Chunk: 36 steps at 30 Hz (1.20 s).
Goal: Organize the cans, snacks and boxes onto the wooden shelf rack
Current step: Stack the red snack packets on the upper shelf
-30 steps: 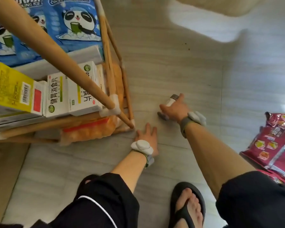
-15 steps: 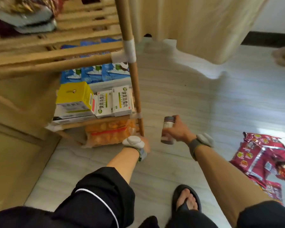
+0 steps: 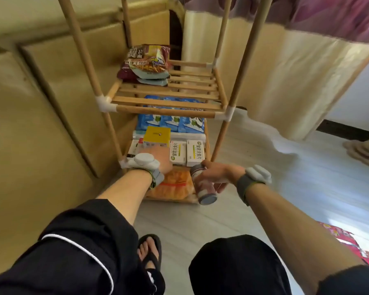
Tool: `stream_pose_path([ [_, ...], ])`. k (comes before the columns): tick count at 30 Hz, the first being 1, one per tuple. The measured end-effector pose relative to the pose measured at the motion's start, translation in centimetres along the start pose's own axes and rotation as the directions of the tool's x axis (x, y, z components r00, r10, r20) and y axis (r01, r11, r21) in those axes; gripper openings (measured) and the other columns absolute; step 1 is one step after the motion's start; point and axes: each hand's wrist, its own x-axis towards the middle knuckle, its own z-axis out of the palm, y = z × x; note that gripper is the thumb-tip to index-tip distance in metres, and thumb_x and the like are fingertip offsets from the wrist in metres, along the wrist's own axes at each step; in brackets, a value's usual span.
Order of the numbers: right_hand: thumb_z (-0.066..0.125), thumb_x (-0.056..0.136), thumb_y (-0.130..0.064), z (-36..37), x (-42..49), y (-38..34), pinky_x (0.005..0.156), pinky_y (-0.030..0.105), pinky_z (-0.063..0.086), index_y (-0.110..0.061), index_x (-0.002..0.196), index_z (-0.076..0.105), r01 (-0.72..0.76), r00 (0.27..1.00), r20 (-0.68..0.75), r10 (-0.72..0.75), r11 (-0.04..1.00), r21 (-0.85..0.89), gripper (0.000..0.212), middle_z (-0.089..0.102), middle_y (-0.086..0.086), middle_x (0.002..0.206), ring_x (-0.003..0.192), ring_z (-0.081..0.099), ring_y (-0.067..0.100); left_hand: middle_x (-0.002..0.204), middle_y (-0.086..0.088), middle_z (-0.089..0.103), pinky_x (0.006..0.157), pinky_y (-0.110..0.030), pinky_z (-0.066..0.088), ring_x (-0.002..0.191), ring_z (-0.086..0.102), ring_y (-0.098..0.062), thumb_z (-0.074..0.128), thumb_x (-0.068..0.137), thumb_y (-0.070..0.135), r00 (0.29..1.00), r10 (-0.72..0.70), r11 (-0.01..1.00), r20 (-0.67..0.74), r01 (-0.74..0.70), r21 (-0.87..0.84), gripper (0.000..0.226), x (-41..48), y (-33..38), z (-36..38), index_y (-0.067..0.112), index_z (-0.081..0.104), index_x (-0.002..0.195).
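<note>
One can [image 3: 202, 186] is off the floor, tilted, just in front of the rack's [image 3: 164, 102] right front leg, with the right hand [image 3: 217, 174] curled round its side. On the rack's lower tier sit one yellow box [image 3: 157, 135], two white boxes [image 3: 178, 153] and three blue packs [image 3: 170, 122], with one orange bag [image 3: 175, 184] beneath and a stack of snack bags [image 3: 146, 62] on the tier above. The left hand [image 3: 160, 157] reaches to that lower tier at the yellow box, its fingers too blurred to tell how they lie.
</note>
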Motion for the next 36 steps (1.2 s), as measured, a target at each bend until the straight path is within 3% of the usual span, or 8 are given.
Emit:
stream_pose_path([
  [2,0.074,0.085,-0.039,0.3,0.1,-2.5,0.081,0.042,0.062,-0.027,0.135,0.035,0.047,0.997,-0.055,-0.046,0.999,0.003,0.064,0.059,0.008,0.122,0.098,0.069,0.028,0.105,-0.004,0.057,0.069,-0.034,0.042,0.098,0.06,-0.029,0.045,0.098,0.029,0.97,-0.107,0.992,-0.217,0.091,-0.084,0.022,-1.2,-2.1,-1.3,0.017,0.053,0.115],
  [5,0.074,0.083,-0.043,0.2,1.0,-4.9,0.092,0.045,0.057,-0.022,0.14,0.028,0.131,0.953,-0.274,-0.13,0.991,-0.014,0.077,0.06,0.01,0.125,0.102,0.067,0.028,0.126,-0.01,0.047,0.079,-0.042,0.046,0.115,0.051,-0.033,0.05,0.095,0.027,0.932,-0.137,0.99,-0.337,0.114,-0.087,0.038,-1.9,-2.9,-2.0,0.017,0.041,0.13],
  [10,0.074,0.081,-0.035,0.3,2.7,-7.1,0.099,0.044,0.051,-0.025,0.153,0.015,0.192,0.855,-0.492,-0.161,0.981,0.012,0.094,0.059,0.01,0.132,0.114,0.061,0.033,0.155,-0.01,0.023,0.1,-0.046,0.039,0.137,0.033,-0.034,0.06,0.086,0.027,0.956,-0.153,0.984,-0.249,0.124,-0.127,0.073,-1.2,-4.9,-0.3,0.03,0.024,0.15],
  [17,0.078,0.077,-0.036,1.6,5.4,-8.0,0.099,0.048,0.051,-0.025,0.148,0.026,0.303,0.725,-0.655,-0.214,0.953,0.023,0.089,0.056,0.006,0.13,0.114,0.06,0.03,0.163,-0.011,0.006,0.115,-0.051,0.028,0.145,0.02,-0.035,0.065,0.086,0.03,0.979,-0.124,0.987,-0.161,0.105,-0.123,0.088,-0.1,-5.0,0.8,0.037,0.011,0.156],
  [22,0.072,0.087,-0.04,1.9,6.8,-8.5,0.094,0.045,0.053,-0.019,0.15,0.025,0.244,0.743,-0.65,-0.157,0.969,0.045,0.081,0.064,0.015,0.125,0.112,0.064,0.034,0.165,-0.007,0.0,0.114,-0.051,0.026,0.148,0.014,-0.035,0.066,0.086,0.031,0.984,-0.133,0.983,-0.118,0.116,-0.14,0.091,0.2,-4.6,1.1,0.039,0.008,0.156],
  [29,0.053,0.096,-0.03,1.7,9.0,-8.4,0.089,0.036,0.049,-0.015,0.125,0.06,0.099,0.748,-0.641,-0.175,0.983,-0.152,0.033,0.069,0.015,0.119,0.112,0.062,0.035,0.164,-0.008,0.0,0.114,-0.052,0.027,0.148,0.015,-0.035,0.066,0.085,0.03,0.986,-0.12,0.982,-0.118,0.101,-0.161,0.093,0.7,-5.2,1.4,0.04,0.007,0.156],
  [33,0.048,0.094,-0.033,2.5,9.2,-7.3,0.096,0.04,0.046,-0.019,0.123,0.063,0.105,0.727,-0.639,-0.252,0.96,-0.258,0.036,0.065,0.014,0.125,0.116,0.057,0.038,0.164,-0.007,0.0,0.114,-0.052,0.026,0.148,0.014,-0.035,0.066,0.085,0.03,0.988,-0.121,0.981,-0.099,0.104,-0.164,0.092,0.5,-5.2,1.4,0.04,0.008,0.156],
  [36,0.055,0.086,-0.046,2.5,8.8,-6.0,0.11,0.047,0.036,-0.025,0.138,0.051,0.048,0.792,-0.574,-0.209,0.958,-0.282,0.056,0.048,0.011,0.145,0.135,0.038,0.038,0.164,-0.007,0.0,0.115,-0.052,0.026,0.148,0.013,-0.035,0.066,0.086,0.029,0.988,-0.123,0.981,-0.09,0.107,-0.162,0.091,0.3,-5.0,1.3,0.04,0.008,0.156],
])
